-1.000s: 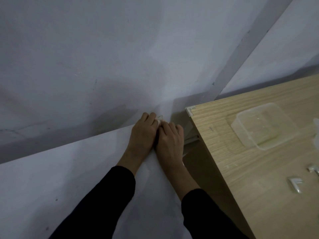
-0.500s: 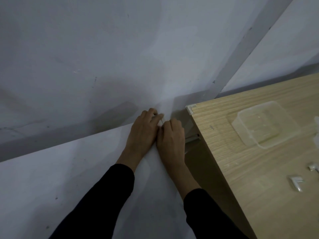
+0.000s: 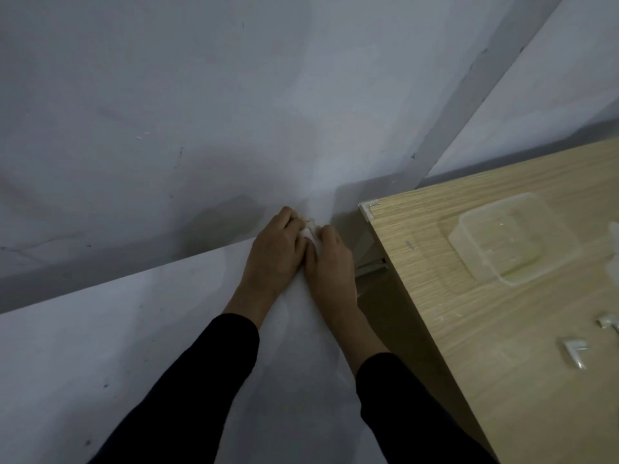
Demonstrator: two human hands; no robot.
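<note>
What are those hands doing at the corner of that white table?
A person in black sleeves has both hands at the far corner of the white table. The left hand and right hand pinch a small clear piece there, seemingly fitting it onto the corner. The wooden table beside it has a clear guard on its corner. A clear plastic box and loose corner pieces lie on top.
</note>
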